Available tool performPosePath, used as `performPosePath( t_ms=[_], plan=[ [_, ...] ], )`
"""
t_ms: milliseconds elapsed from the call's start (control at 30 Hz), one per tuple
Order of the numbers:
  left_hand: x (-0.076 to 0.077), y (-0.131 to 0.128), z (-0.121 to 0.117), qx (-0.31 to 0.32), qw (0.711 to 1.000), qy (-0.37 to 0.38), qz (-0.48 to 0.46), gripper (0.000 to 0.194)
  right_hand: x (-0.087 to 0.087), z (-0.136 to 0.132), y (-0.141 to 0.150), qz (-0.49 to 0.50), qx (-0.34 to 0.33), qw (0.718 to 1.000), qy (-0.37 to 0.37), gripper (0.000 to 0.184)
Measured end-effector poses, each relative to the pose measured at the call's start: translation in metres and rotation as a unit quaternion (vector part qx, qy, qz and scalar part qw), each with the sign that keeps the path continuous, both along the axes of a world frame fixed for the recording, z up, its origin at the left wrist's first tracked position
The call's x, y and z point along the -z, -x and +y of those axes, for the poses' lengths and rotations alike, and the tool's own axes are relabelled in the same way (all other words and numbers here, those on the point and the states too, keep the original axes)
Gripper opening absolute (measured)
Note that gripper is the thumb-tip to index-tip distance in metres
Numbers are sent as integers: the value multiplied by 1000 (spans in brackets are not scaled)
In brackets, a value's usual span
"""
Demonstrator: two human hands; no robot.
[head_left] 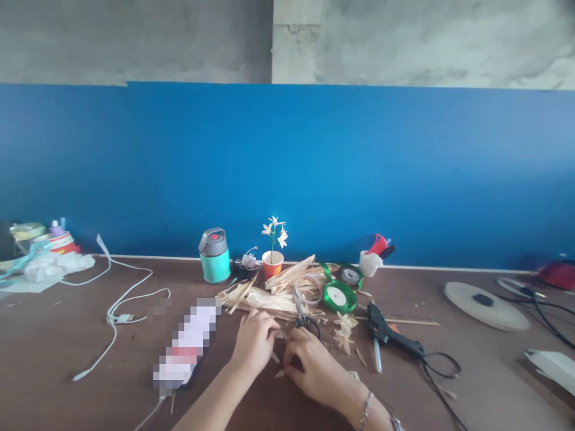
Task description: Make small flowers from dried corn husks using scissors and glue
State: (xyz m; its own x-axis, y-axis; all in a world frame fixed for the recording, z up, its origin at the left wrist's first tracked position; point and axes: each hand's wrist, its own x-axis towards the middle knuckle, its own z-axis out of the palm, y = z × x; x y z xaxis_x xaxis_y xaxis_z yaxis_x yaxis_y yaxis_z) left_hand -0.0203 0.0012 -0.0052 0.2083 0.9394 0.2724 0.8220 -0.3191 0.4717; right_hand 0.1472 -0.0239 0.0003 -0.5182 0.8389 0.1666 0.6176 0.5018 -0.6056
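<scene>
Husk slivers (275, 358) — left hand (254, 342) and right hand (311, 372) together, any grip hidden.

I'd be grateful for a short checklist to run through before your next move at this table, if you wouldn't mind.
1. Scissors within reach of the right hand: ok, the handles lie just beyond its fingers.
2. What the left hand holds: cannot tell, the fingers hide it.
3. Loose husk scraps around the hands: not ok, they lie scattered beside them.
4. Green ribbon roll within reach: ok, it lies just past the scissors.
5. Hot glue gun temperature: cannot tell, it lies on its side with its cord attached.
</scene>
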Motion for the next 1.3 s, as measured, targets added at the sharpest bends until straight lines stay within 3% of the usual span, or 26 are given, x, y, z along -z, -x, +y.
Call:
performPosePath(
  t_ms=[133,300,500,733,833,1000,1100,1200,1300],
  plan=[
    [2,1,1,3,999,-17,-34,32,1,1,0,31,6,999,4,17],
    [-1,1,-1,24,993,-71,-88,30,-1,8,0,109,59,992,-1,14],
    [-6,1,-5,145,970,-134,-139,56,-3,18,-4,229,102,966,68,15],
    [-9,-2,-5,168,963,-160,-134,12,1,22,-9,294,88,939,154,27],
    [-9,-3,-5,144,967,-162,-131,11,0,20,-9,287,100,946,111,25],
    [-7,-7,-7,114,975,-148,-120,12,-5,12,-6,192,112,974,-49,7],
    [-8,-9,-9,104,979,-127,-120,14,-5,11,-3,159,115,975,-104,11],
    [-9,-9,-11,96,979,-112,-140,13,-2,14,-3,177,130,974,-63,16],
    [-10,-7,-11,103,974,-127,-156,26,1,19,-6,257,150,953,56,27]
  ],
)
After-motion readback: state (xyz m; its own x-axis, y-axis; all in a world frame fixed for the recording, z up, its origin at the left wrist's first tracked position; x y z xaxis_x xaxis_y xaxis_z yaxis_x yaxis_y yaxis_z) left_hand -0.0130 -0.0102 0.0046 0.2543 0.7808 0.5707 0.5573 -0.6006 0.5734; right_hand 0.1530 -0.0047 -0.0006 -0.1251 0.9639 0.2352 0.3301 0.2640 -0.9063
